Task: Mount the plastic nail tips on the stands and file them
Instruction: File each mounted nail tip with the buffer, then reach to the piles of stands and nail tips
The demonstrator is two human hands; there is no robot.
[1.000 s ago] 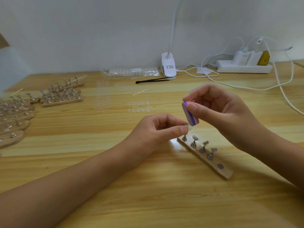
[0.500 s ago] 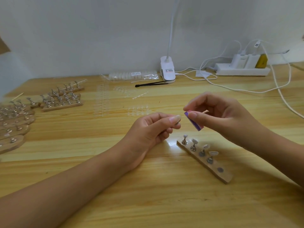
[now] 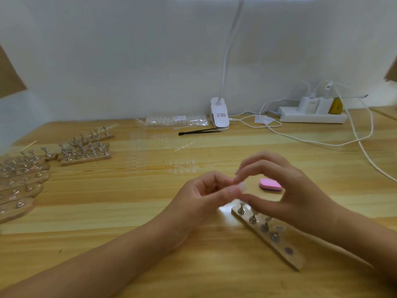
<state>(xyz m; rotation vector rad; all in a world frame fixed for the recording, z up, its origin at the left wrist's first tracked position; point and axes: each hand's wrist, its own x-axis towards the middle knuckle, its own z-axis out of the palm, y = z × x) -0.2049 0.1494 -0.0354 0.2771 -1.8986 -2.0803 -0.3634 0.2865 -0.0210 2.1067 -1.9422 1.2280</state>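
A wooden stand strip [image 3: 285,248] with several small metal holders lies at the centre right of the table; some holders carry clear nail tips. Just above its far end, my left hand [image 3: 202,196] pinches a clear nail tip [image 3: 242,186]. My right hand [image 3: 285,190] meets it there, fingertips and thumb closing on the same tip. The pink and purple file block [image 3: 270,184] lies on the table behind my right hand, free of both hands.
More wooden stand strips [image 3: 86,157] are grouped at the left and far left. Clear nail-tip strips [image 3: 181,166] and a bag of tips [image 3: 176,120] lie in the middle and back. Black tweezers [image 3: 198,131], a clip lamp [image 3: 219,114], a power strip [image 3: 311,117] and white cables [image 3: 365,151] line the back right.
My right hand put the file block down on the table and came to the nail tip that my left hand holds. The view tilted upward.
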